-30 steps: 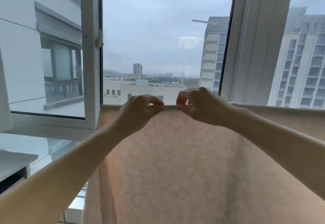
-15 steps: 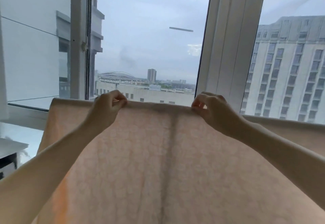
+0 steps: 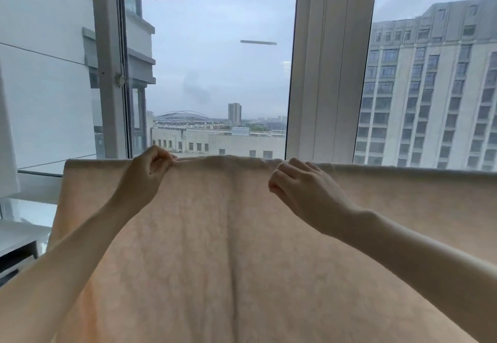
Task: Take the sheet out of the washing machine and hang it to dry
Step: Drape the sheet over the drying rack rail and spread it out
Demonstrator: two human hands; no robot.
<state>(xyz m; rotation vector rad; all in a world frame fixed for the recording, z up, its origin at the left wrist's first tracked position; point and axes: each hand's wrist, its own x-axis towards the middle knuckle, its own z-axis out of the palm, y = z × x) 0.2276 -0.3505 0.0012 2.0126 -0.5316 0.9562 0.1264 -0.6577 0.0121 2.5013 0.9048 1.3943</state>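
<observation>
- Hanging across the lower half of the view, the pale peach, fleecy-textured sheet (image 3: 242, 248) is already draped over some support along its top edge; the rail or line itself is hidden under the fold, so what carries it cannot be told.
- Left of the sheet's central vertical crease, the left hand (image 3: 146, 174) pinches the top edge, thumb and curled fingers closed on a small tuck of cloth.
- Right of that crease, the right hand (image 3: 298, 188) sits at the top edge with fingers loosely curled; whether they grip the cloth or only rest against it cannot be told.
- Behind the sheet's top edge stands the white-framed window (image 3: 320, 73), with an opened pane above the sheet's left corner.
- Judging by this, the step in hand is spreading and evening the top edge, late in the task.
- Risk: a pull on the left alone could drag the cloth sideways and bunch it at the crease, slowing drying.
- Risk: if the hidden far side hangs shorter, the damp weight could slide the whole sheet off towards the person once both hands let go.
</observation>
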